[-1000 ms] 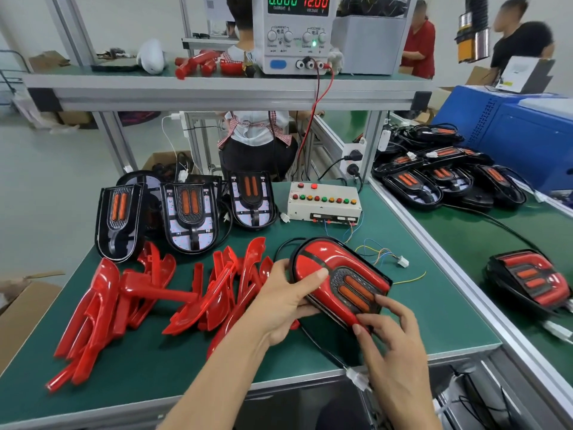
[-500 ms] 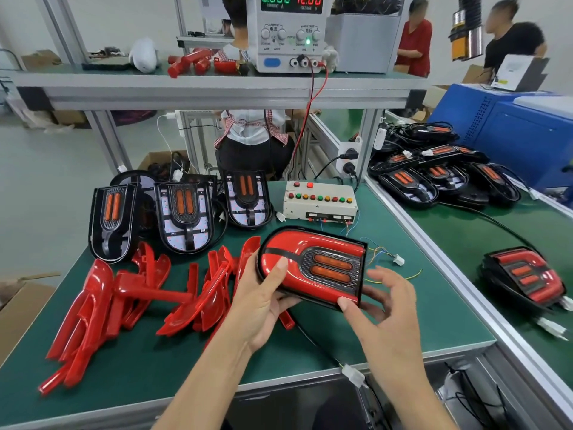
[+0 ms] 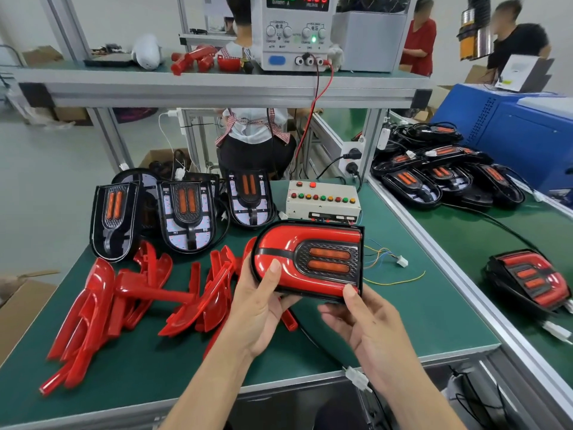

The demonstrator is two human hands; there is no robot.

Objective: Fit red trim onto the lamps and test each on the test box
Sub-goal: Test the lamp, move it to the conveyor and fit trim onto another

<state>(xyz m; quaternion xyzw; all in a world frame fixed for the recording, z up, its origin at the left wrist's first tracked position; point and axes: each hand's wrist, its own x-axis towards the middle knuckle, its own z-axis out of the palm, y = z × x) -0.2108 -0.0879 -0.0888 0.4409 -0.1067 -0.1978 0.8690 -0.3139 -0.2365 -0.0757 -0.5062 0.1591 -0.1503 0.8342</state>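
Lamp (image 3: 310,262) has come up off the bench (image 3: 418,321) since a second ago and swung round: it lay tilted on the mat under both hands, now it's held level in the air, long side across, face toward the camera, just in front of the test box (image 3: 322,201)

Left hand (image 3: 263,308): grip closed round the rounded end, thumb on the red trim (image 3: 288,240), fingers hidden behind. Right hand (image 3: 369,321): thumb pinching the lower right corner, fingers underneath. Both have hold of the lamp

Trim looks seated all round from here, can't see the back edge. Lamp's cable runs off the bench front, white plug (image 3: 356,378) hanging at the edge

Next step, by my read, is the test. To do it well:
- run a thumb round the trim seam first, listen for clips
- keep one hand on the lamp, free the other for the plug
- don't drag the cable through the loose trims (image 3: 102,308)
- supply (image 3: 294,32) reads zero current, so nothing is drawing yet
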